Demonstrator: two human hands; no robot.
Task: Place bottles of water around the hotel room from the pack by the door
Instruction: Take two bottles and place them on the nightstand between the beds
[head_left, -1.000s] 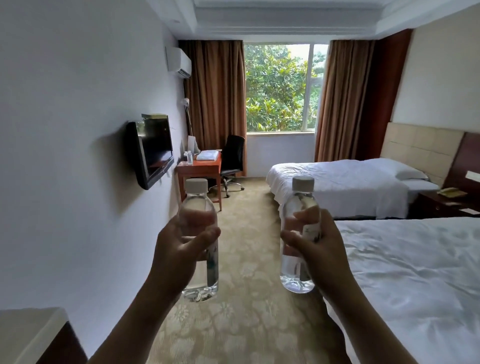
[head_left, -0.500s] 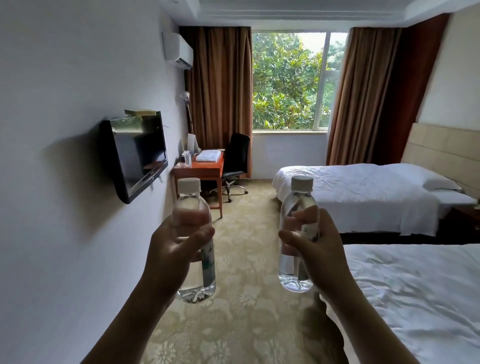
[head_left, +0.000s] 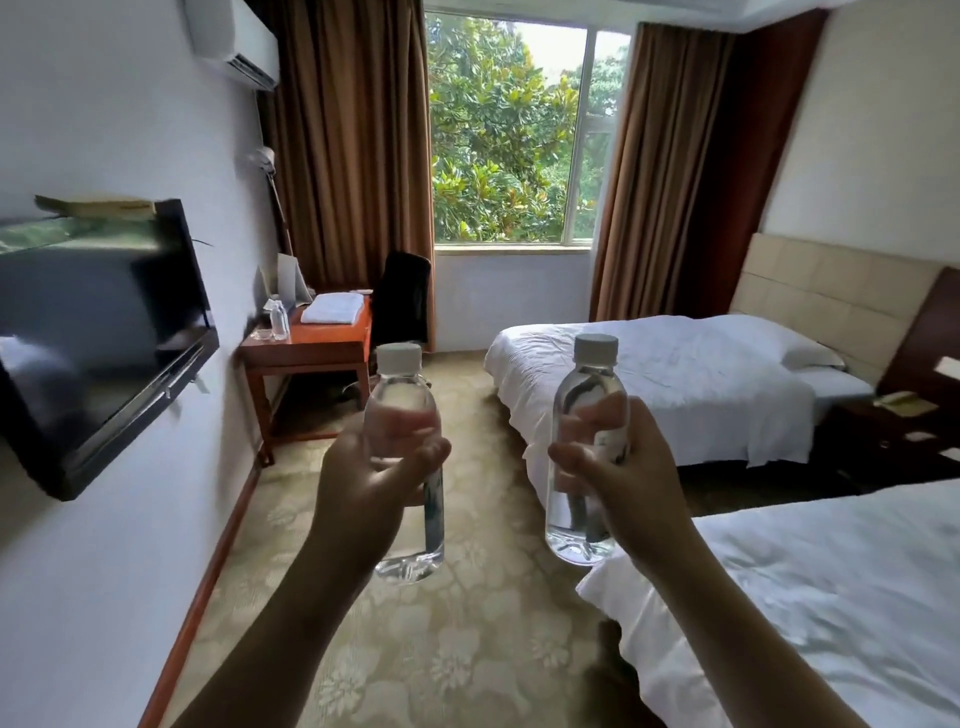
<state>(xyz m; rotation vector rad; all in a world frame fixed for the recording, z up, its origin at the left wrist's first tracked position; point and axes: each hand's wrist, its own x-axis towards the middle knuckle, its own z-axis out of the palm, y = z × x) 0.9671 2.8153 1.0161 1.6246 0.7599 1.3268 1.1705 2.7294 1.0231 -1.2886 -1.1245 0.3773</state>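
My left hand (head_left: 366, 480) grips a clear water bottle (head_left: 402, 400) with a white cap, held upright in front of me. My right hand (head_left: 626, 475) grips a second clear bottle (head_left: 584, 395), also upright, a little to the right. Both bottles are full and hang above the carpet. A third small bottle (head_left: 279, 319) stands on the wooden desk (head_left: 322, 343) by the left wall. The pack by the door is out of view.
A wall-mounted TV (head_left: 104, 332) juts out at the left. A black chair (head_left: 402, 299) stands behind the desk, with folded towels (head_left: 332, 309) on it. Two white beds (head_left: 654, 384) (head_left: 810, 597) fill the right side; a dark nightstand (head_left: 893, 431) sits between them. Patterned carpet (head_left: 415, 639) runs ahead.
The view has advanced into the room: the TV, desk and beds are closer and larger. Both hands keep holding their bottles upright in much the same position.
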